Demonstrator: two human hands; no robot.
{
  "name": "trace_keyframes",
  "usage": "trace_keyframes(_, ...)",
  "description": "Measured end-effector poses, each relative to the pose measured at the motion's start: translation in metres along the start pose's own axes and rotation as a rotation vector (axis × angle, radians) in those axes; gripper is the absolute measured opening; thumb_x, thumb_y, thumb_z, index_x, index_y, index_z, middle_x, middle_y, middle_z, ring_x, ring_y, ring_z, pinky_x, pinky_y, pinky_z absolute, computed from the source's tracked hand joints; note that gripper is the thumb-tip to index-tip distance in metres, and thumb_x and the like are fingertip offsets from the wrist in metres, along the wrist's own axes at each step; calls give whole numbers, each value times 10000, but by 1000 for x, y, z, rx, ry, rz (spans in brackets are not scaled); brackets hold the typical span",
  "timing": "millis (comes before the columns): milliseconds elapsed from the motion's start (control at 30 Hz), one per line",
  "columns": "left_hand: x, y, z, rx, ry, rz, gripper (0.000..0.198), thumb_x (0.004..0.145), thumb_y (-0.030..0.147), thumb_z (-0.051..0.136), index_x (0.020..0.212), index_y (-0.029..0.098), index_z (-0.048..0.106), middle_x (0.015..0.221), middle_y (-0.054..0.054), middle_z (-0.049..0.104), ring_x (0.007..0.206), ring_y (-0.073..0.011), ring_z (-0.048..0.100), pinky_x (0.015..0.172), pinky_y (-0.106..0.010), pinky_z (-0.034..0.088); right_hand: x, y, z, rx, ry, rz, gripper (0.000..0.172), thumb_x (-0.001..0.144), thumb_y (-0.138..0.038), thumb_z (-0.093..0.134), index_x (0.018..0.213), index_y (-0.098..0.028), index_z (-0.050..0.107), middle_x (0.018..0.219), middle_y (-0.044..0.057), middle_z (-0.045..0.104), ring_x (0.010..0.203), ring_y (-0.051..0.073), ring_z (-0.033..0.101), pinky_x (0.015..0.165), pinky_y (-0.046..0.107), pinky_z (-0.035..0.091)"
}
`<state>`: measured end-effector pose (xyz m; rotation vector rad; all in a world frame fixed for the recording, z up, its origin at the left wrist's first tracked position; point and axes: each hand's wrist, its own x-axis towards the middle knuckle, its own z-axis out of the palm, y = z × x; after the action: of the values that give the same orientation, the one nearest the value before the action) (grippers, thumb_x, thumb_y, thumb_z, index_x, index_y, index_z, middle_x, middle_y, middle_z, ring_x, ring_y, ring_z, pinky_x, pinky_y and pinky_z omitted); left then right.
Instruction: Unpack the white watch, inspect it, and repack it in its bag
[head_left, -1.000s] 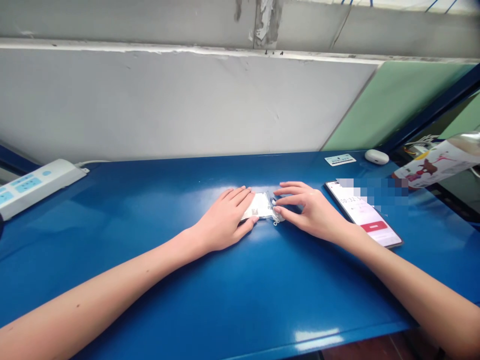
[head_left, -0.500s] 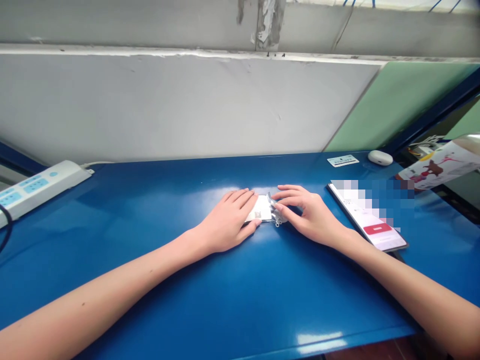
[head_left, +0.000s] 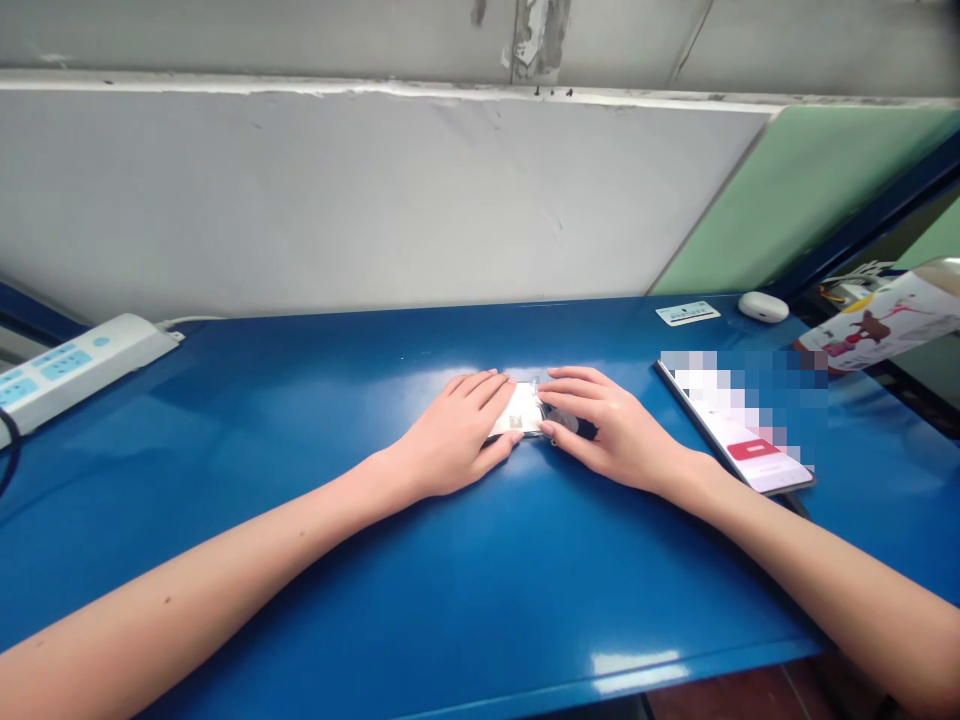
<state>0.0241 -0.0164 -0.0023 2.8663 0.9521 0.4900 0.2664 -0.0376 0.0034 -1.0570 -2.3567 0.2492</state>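
Note:
In the middle of the blue table [head_left: 480, 580] lies a small, flat white piece [head_left: 527, 405], like a card or packet, with a small printed square near its lower edge. My left hand [head_left: 459, 430] rests flat over its left part, fingers stretched and thumb along the near edge. My right hand [head_left: 611, 425] arches at its right end, thumb and fingers apart, their tips at or just beside the edge. Under the right palm shows a dark grey, rounded, shiny thing [head_left: 564, 420], partly hidden; I cannot tell whether it is joined to the white piece.
A phone [head_left: 739, 430] with a lit screen lies right of my right hand. Behind it are a small printed card [head_left: 688, 313] and a white earbud case [head_left: 763, 307]. A white power strip [head_left: 90, 360] lies at the left. A printed bag-like packet [head_left: 885, 318] stands at the far right.
The fingers of my right hand have shifted slightly at the white piece's right end, and the shiny silver part there shows less. My left hand stays in place. The view has tilted slightly downward.

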Motion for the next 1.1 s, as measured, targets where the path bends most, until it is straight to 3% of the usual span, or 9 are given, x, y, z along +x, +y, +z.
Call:
trace_keyframes(300,0,0,1,8,-14,-2,508,1034,403,394,1382,52,509,1439,-223,550,1352,-364,497,1107,-526,415,-2,-1,3,-19,-13,-67,330,990,-193,500,1254,-101,676,1269,138,719,1287,304,582,1067,492,523)
trace_keyframes(900,-1,-1,2,5,-26,-9,534,1031,393,423,1411,25,496,1453,-221,541,1374,-365,477,1139,-509,388,-2,-8,5,-170,-102,-90,413,1019,-221,432,1337,-2,578,1397,222,606,1439,359,416,1171,520,420)
trace_keyframes(1100,0,-1,3,17,-20,-9,541,1035,406,413,1406,22,503,1452,-223,542,1366,-370,484,1132,-517,396,-3,-7,6,-245,-142,-122,437,1023,-196,396,1364,35,541,1421,242,579,1417,369,445,1177,516,413)
